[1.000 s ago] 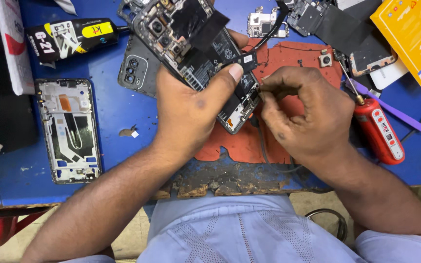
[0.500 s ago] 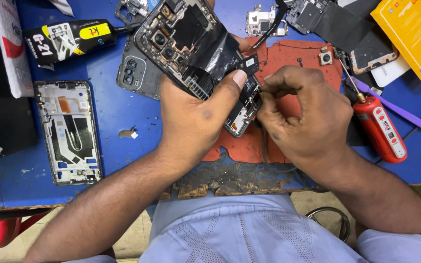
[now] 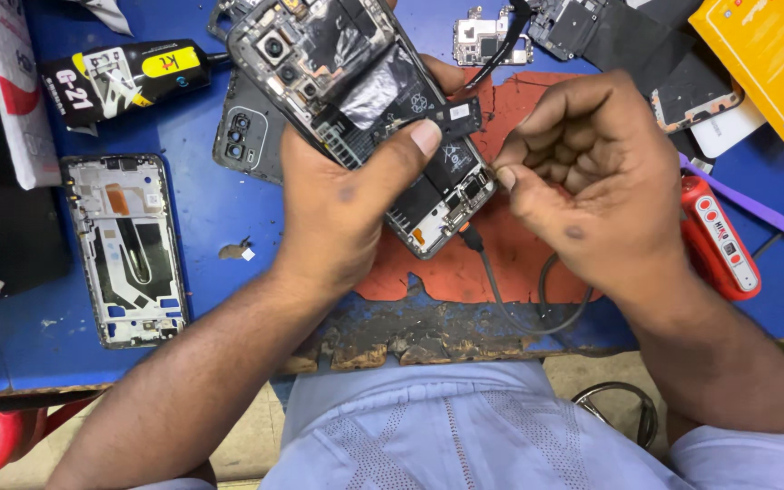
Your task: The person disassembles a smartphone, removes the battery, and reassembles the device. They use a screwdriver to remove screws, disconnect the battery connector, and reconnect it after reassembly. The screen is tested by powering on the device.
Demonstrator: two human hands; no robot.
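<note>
Since half a second ago, the right hand (image 3: 592, 181) has drawn slightly to the right of the opened phone (image 3: 365, 100), and a dark cable (image 3: 501, 299) now shows plugged into the phone's near end, looping over the table (image 3: 220, 209) toward the person.

The left hand (image 3: 338, 200) holds the phone tilted above the table, its grip closed around the body with the thumb pressed across the exposed boards. The right hand's grip is curled nearly shut, fingertips pinched together just beside the phone's lower right edge; whether they hold anything cannot be told.

Around them on the blue table: a worn red mat (image 3: 501, 263) lies under both hands, its near edge ragged. A dark phone back cover (image 3: 247, 136) with camera openings rests partly hidden behind the left hand. To the left lies a silver phone frame (image 3: 124, 249), and far left a black and yellow glue tube (image 3: 129, 77). A red handheld tool (image 3: 719, 240) sits just right of the right hand, touching a purple pry stick (image 3: 755, 204). Loose circuit boards (image 3: 487, 41) and dark covers lie at the far edge, and a yellow box (image 3: 773, 54) fills the far right corner.

The phone has no back cover: camera modules, silver shielding and a black battery area show.
</note>
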